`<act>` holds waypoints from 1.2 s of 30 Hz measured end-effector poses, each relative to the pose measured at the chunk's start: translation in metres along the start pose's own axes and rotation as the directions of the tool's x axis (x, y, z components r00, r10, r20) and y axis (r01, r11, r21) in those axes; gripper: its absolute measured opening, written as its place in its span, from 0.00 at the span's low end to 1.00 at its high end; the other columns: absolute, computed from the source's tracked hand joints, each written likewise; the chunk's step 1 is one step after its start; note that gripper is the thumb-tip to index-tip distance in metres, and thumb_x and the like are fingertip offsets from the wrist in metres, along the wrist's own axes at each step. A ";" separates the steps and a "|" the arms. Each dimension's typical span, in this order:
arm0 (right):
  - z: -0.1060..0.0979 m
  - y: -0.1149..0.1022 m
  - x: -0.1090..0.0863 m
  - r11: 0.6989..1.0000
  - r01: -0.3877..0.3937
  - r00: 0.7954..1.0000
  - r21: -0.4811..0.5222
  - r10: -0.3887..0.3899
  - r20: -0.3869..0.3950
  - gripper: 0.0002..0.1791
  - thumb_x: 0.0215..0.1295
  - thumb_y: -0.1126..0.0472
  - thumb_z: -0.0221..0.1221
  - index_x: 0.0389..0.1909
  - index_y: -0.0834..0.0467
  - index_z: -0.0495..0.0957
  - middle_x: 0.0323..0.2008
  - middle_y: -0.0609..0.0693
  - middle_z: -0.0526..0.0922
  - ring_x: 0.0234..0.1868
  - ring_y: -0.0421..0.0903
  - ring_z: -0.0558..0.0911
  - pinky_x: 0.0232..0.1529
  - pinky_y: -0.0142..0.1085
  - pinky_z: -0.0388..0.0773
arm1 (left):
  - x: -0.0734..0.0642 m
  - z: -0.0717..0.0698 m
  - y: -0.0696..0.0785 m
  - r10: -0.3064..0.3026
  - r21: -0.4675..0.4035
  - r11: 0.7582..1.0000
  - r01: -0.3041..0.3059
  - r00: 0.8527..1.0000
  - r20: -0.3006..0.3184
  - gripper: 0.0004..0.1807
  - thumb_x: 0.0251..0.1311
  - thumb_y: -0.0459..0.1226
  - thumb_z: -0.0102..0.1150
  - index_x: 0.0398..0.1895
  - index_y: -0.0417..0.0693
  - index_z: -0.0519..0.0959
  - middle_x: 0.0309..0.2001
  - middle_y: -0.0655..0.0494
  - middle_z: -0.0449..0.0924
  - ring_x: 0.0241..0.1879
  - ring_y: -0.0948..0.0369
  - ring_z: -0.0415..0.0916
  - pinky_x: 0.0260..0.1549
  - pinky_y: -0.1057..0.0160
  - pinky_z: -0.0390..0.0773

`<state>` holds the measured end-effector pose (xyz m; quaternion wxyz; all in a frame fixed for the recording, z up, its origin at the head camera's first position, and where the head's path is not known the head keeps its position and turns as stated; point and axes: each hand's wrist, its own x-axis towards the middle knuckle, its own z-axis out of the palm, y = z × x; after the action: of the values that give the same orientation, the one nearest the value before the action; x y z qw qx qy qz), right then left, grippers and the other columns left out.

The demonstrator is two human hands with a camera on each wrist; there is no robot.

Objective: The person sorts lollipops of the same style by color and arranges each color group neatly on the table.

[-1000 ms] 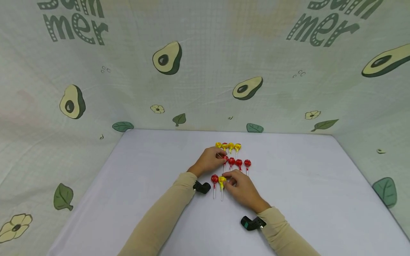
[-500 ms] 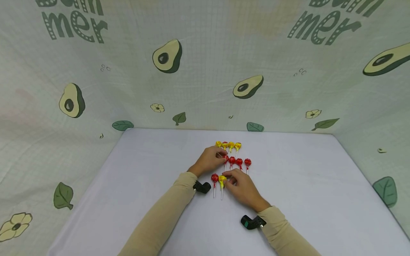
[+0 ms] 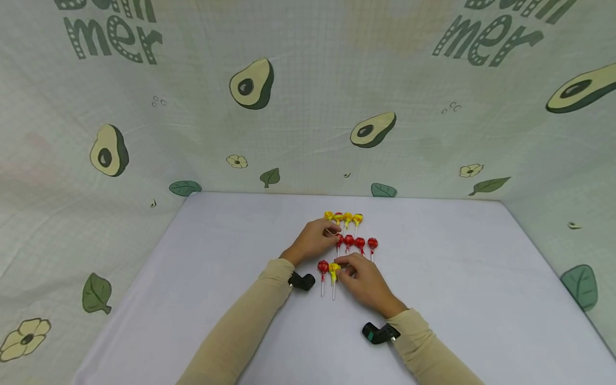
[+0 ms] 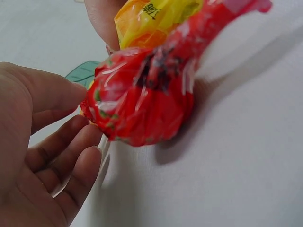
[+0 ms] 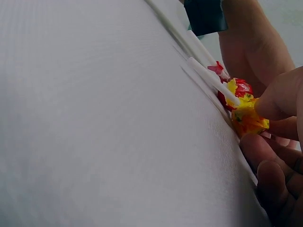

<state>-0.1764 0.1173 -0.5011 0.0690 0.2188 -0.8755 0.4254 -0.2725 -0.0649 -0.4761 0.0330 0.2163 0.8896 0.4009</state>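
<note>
My left hand (image 3: 313, 240) has its thumb and fingertips at the leftmost red lollipop (image 3: 340, 240) of the middle row, seemingly pinching its head. In the left wrist view a nearer red lollipop (image 4: 142, 101) hides those fingertips. Between thumb and finger, my right hand (image 3: 366, 280) pinches the head of a yellow lollipop (image 3: 334, 268) in the front row. That yellow lollipop (image 5: 248, 118) shows at the right thumb in the right wrist view. Just left of it lies a front-row red lollipop (image 3: 323, 266), apart from both hands.
Several yellow lollipops (image 3: 348, 217) form a back row, one partly red. More red lollipops (image 3: 360, 243) continue the middle row rightward, behind the right hand. All lie on a white-covered table (image 3: 433, 278), backed by a curtain (image 3: 308, 107) printed with avocados.
Both hands keep their places at the lollipops. The whole head view shifts very slightly upward; no lollipop visibly moves on the table.
</note>
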 end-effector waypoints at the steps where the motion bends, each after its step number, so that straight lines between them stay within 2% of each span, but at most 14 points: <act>1: 0.000 0.000 0.000 1.000 0.001 1.000 0.001 -0.001 -0.001 0.13 0.62 0.65 0.66 0.48 0.53 0.84 0.37 0.41 0.81 0.32 0.35 0.78 0.34 0.33 0.75 | -0.001 -0.001 0.000 0.002 0.000 1.000 -0.002 1.000 -0.003 0.10 0.66 0.37 0.63 0.48 0.46 0.84 0.44 0.59 0.81 0.41 0.65 0.79 0.42 0.67 0.78; 6: 0.001 0.000 0.000 1.000 -0.009 1.000 0.003 0.009 0.005 0.13 0.62 0.65 0.66 0.48 0.54 0.84 0.37 0.41 0.81 0.32 0.35 0.78 0.34 0.34 0.76 | -0.011 -0.008 0.000 0.002 -0.009 1.000 -0.003 0.999 -0.035 0.10 0.68 0.38 0.61 0.49 0.47 0.85 0.45 0.59 0.82 0.42 0.63 0.78 0.42 0.65 0.78; 12: 0.001 -0.002 0.000 1.000 -0.024 1.000 0.000 0.024 0.018 0.13 0.62 0.65 0.66 0.48 0.54 0.84 0.36 0.41 0.80 0.33 0.35 0.78 0.36 0.34 0.76 | -0.029 -0.019 -0.002 -0.111 -0.069 0.992 0.106 0.991 -0.078 0.11 0.69 0.42 0.60 0.51 0.52 0.85 0.47 0.63 0.82 0.43 0.64 0.76 0.41 0.62 0.77; 16: 0.000 -0.002 0.000 1.000 -0.015 1.000 -0.003 0.015 0.016 0.14 0.62 0.64 0.67 0.48 0.55 0.84 0.36 0.41 0.80 0.32 0.35 0.78 0.35 0.34 0.76 | -0.041 -0.024 -0.005 -0.153 -0.103 0.984 0.147 0.987 -0.052 0.12 0.70 0.44 0.59 0.51 0.53 0.84 0.42 0.64 0.83 0.41 0.63 0.76 0.40 0.61 0.77; 24: -0.002 -0.004 0.002 1.000 0.009 1.000 -0.006 -0.009 0.009 0.14 0.62 0.64 0.66 0.49 0.56 0.84 0.36 0.42 0.80 0.32 0.36 0.77 0.35 0.34 0.76 | -0.063 -0.030 -0.009 -0.145 -0.071 0.986 0.148 0.988 0.045 0.13 0.70 0.46 0.59 0.52 0.54 0.84 0.42 0.66 0.81 0.41 0.62 0.75 0.42 0.60 0.76; 28: -0.002 -0.004 0.001 1.000 -0.003 1.000 -0.010 0.003 0.013 0.14 0.62 0.64 0.67 0.49 0.57 0.84 0.37 0.42 0.80 0.32 0.35 0.77 0.35 0.33 0.76 | -0.071 -0.029 -0.011 -0.111 -0.066 0.991 0.118 0.989 0.103 0.13 0.69 0.44 0.60 0.52 0.53 0.84 0.41 0.66 0.81 0.40 0.64 0.76 0.42 0.60 0.77; 31: -0.001 -0.004 0.000 1.000 -0.008 1.000 -0.007 0.008 0.016 0.14 0.61 0.64 0.67 0.49 0.57 0.84 0.37 0.42 0.80 0.32 0.35 0.77 0.35 0.33 0.75 | -0.076 -0.028 -0.011 -0.083 -0.076 0.993 0.092 0.989 0.120 0.13 0.67 0.42 0.62 0.51 0.51 0.84 0.41 0.65 0.81 0.39 0.63 0.77 0.41 0.60 0.77; 36: 0.000 -0.002 0.000 1.000 -0.005 1.000 -0.004 0.005 0.015 0.14 0.62 0.64 0.67 0.49 0.56 0.84 0.37 0.42 0.80 0.33 0.36 0.77 0.35 0.34 0.75 | -0.080 -0.026 -0.010 -0.085 -0.069 0.993 0.094 0.988 0.129 0.13 0.66 0.41 0.64 0.51 0.51 0.84 0.41 0.68 0.81 0.38 0.64 0.77 0.40 0.61 0.77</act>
<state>-0.1753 0.1168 -0.4996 0.0619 0.2198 -0.8773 0.4221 -0.2103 -0.1222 -0.4751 0.1151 0.1997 0.8789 0.4177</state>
